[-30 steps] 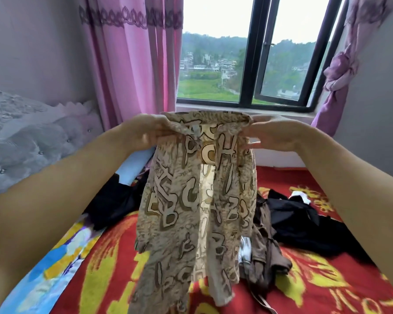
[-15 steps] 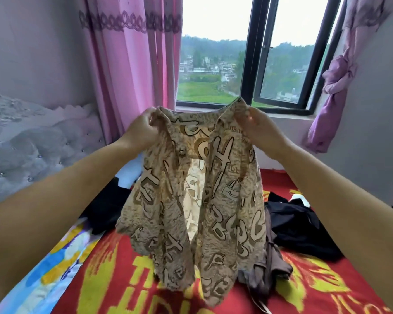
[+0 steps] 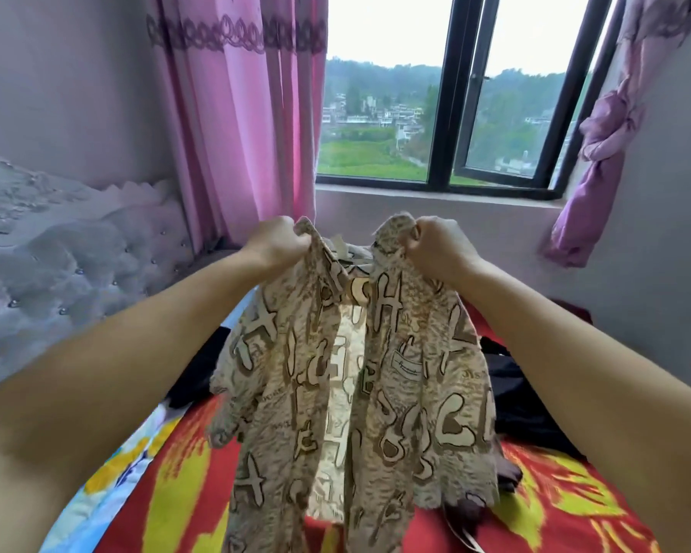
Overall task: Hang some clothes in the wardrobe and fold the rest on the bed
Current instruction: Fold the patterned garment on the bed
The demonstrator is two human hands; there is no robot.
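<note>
A beige shirt (image 3: 399, 377) printed with brown letters hangs open in front of me, above the bed (image 3: 575, 508) with its red and yellow blanket. My left hand (image 3: 277, 241) grips the shirt's top at one shoulder. My right hand (image 3: 435, 243) grips the other shoulder, a little apart from the left. The shirt's front opening faces me and its hem hangs near the blanket. Black clothes (image 3: 527, 409) lie on the bed behind the shirt at the right, and another dark garment (image 3: 200, 373) lies at the left.
A padded grey headboard (image 3: 56, 273) runs along the left. Pink curtains (image 3: 240, 125) hang beside the window (image 3: 443, 113) straight ahead, and a knotted curtain (image 3: 599, 181) hangs at the right. A brown garment (image 3: 507, 472) peeks from under the shirt.
My hands have moved apart and lowered, and the shirt has spread open to show its front. The view has tilted, so the window sits higher.
</note>
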